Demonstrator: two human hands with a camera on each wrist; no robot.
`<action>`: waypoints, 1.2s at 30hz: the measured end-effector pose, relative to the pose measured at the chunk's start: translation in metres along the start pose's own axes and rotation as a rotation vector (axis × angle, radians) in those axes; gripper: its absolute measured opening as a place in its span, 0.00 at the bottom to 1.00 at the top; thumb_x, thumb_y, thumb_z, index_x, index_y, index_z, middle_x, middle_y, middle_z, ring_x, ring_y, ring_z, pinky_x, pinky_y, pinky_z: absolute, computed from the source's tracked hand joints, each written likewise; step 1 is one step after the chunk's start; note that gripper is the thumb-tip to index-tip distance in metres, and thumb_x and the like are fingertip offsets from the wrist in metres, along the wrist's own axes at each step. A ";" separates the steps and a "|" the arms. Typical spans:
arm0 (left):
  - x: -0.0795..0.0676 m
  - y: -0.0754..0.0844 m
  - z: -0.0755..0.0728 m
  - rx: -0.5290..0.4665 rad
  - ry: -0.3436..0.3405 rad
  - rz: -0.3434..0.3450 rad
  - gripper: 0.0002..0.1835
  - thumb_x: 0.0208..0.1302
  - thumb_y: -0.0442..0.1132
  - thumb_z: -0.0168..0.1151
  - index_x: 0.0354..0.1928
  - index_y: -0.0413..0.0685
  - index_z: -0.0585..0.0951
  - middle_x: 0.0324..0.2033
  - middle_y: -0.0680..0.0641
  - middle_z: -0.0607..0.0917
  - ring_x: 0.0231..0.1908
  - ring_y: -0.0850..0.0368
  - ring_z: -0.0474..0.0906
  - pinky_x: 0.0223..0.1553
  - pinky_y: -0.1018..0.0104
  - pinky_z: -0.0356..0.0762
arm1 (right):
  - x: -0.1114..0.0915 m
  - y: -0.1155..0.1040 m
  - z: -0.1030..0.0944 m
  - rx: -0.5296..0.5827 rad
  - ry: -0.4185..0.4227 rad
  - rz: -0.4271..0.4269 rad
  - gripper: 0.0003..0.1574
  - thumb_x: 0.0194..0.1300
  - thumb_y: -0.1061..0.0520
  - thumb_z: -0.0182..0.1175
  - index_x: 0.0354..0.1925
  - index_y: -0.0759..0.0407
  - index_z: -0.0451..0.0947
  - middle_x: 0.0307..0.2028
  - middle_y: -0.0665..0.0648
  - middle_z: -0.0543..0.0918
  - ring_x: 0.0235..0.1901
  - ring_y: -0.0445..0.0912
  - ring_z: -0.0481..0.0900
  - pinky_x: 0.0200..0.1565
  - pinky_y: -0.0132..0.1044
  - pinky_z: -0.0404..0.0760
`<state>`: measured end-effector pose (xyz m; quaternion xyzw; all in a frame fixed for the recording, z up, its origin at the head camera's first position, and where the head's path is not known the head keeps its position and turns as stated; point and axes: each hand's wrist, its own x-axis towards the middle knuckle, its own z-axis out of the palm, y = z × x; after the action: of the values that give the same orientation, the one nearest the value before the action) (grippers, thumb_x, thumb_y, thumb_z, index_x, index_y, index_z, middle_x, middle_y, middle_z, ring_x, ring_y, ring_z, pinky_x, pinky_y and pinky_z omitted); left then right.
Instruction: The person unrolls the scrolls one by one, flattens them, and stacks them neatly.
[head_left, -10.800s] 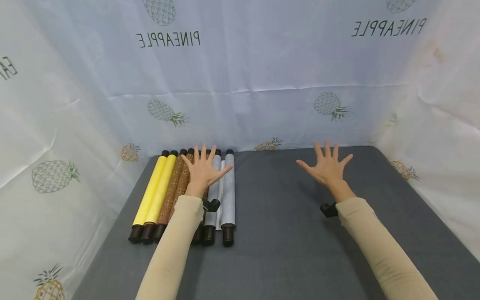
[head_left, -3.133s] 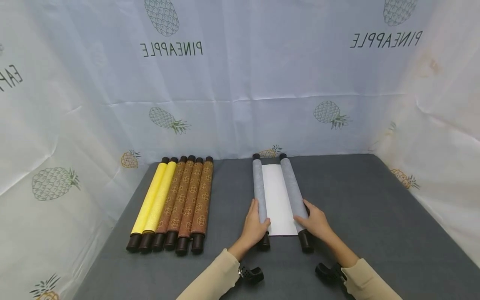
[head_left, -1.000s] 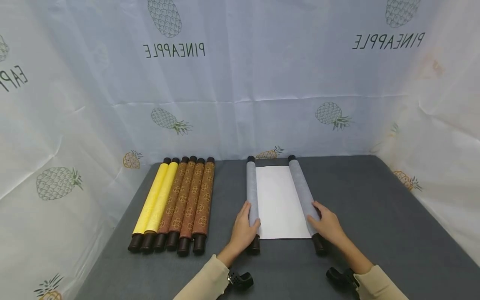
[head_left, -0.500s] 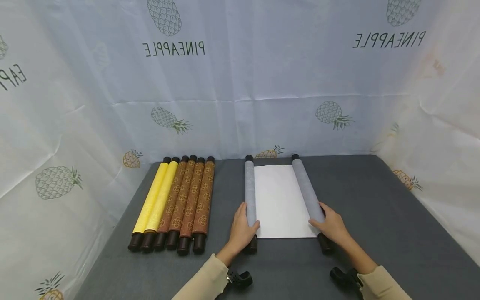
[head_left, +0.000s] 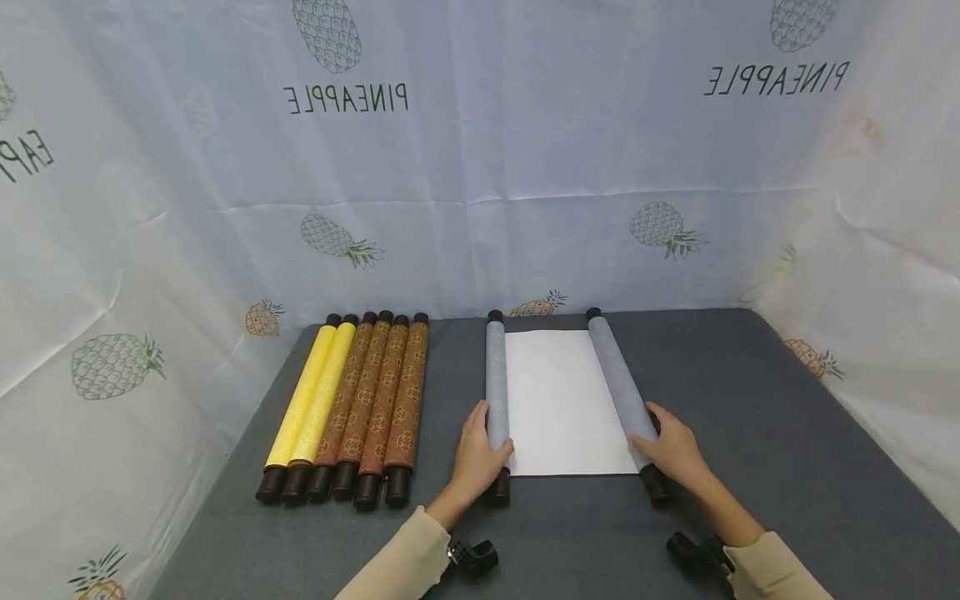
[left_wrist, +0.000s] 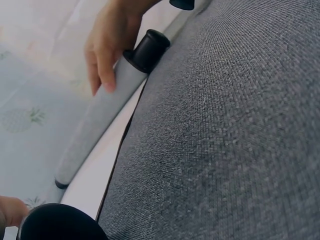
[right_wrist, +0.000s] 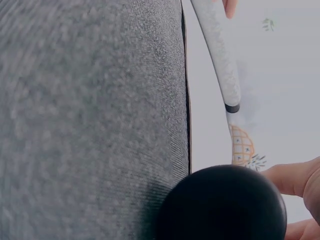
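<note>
A hanging scroll lies partly unrolled on the dark grey table, its blank white paper [head_left: 566, 400] showing between two grey-blue rolls. My left hand [head_left: 476, 457] grips the near part of the left roll [head_left: 497, 371], thumb on the inner side and fingers along the outer side. On the opposite side, my right hand [head_left: 675, 448] holds the right roll [head_left: 618, 375] in the same way, just above its dark end knob [head_left: 656, 485]. In the left wrist view, the other hand's fingers [left_wrist: 104, 62] reach over the right roll. A black knob [right_wrist: 222, 205] fills the bottom of the right wrist view.
Several rolled scrolls lie side by side on the left of the table: yellow ones [head_left: 318, 400] outermost, then brown patterned ones [head_left: 405, 408]. A pineapple-print curtain [head_left: 480, 150] hangs behind and at both sides. The table's far edge runs just beyond the rolls.
The grey-blue scroll went from the left row to mid-table and was opened. Over the last second both hands drew the rolls farther apart, widening the white paper; the brown and yellow scrolls stayed.
</note>
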<state>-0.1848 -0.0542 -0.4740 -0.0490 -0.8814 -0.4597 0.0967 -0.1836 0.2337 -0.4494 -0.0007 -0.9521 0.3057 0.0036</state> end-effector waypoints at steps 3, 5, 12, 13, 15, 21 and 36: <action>0.000 -0.001 -0.002 -0.008 0.001 0.005 0.37 0.52 0.32 0.65 0.65 0.27 0.65 0.65 0.28 0.68 0.65 0.32 0.66 0.63 0.40 0.67 | 0.000 0.000 -0.001 0.000 -0.009 0.003 0.42 0.61 0.60 0.59 0.65 0.82 0.56 0.63 0.84 0.64 0.61 0.74 0.65 0.60 0.63 0.70; 0.000 -0.001 -0.003 -0.012 0.003 0.008 0.37 0.52 0.31 0.65 0.65 0.26 0.65 0.65 0.28 0.68 0.65 0.32 0.66 0.63 0.40 0.67 | -0.001 0.000 -0.001 -0.001 -0.013 0.001 0.42 0.61 0.60 0.59 0.66 0.82 0.55 0.63 0.84 0.63 0.62 0.74 0.65 0.60 0.63 0.70; -0.001 0.000 -0.005 -0.046 0.008 0.009 0.36 0.51 0.29 0.63 0.65 0.27 0.65 0.66 0.29 0.68 0.66 0.32 0.66 0.64 0.40 0.66 | -0.001 -0.001 -0.004 -0.007 -0.007 0.008 0.40 0.61 0.62 0.57 0.65 0.81 0.56 0.63 0.84 0.64 0.62 0.74 0.65 0.59 0.63 0.70; -0.001 0.000 -0.005 -0.047 0.009 0.010 0.36 0.51 0.29 0.63 0.65 0.27 0.65 0.66 0.29 0.68 0.66 0.32 0.66 0.64 0.40 0.66 | -0.001 -0.001 -0.005 -0.006 -0.006 0.013 0.40 0.61 0.62 0.57 0.65 0.81 0.56 0.63 0.84 0.64 0.62 0.74 0.65 0.59 0.63 0.70; 0.000 0.000 -0.006 -0.048 0.012 0.015 0.36 0.51 0.28 0.63 0.65 0.27 0.66 0.66 0.29 0.68 0.66 0.32 0.66 0.64 0.40 0.66 | -0.001 -0.001 -0.006 -0.004 0.000 0.020 0.39 0.61 0.62 0.56 0.65 0.80 0.56 0.63 0.84 0.64 0.62 0.74 0.65 0.59 0.63 0.71; 0.000 0.000 -0.008 -0.074 0.014 0.019 0.34 0.53 0.26 0.60 0.65 0.27 0.66 0.67 0.30 0.67 0.67 0.33 0.66 0.65 0.41 0.65 | -0.002 0.001 -0.006 0.007 0.020 0.016 0.38 0.61 0.63 0.53 0.65 0.80 0.58 0.62 0.83 0.65 0.60 0.74 0.67 0.56 0.62 0.73; 0.000 -0.004 -0.007 -0.104 0.029 0.011 0.31 0.55 0.25 0.56 0.65 0.30 0.67 0.67 0.30 0.68 0.68 0.33 0.64 0.65 0.38 0.64 | -0.005 0.009 -0.012 0.032 0.066 0.012 0.34 0.61 0.66 0.49 0.64 0.79 0.60 0.62 0.82 0.66 0.60 0.73 0.68 0.56 0.61 0.74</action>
<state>-0.1843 -0.0623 -0.4728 -0.0521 -0.8546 -0.5049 0.1093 -0.1788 0.2482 -0.4449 -0.0162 -0.9465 0.3207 0.0331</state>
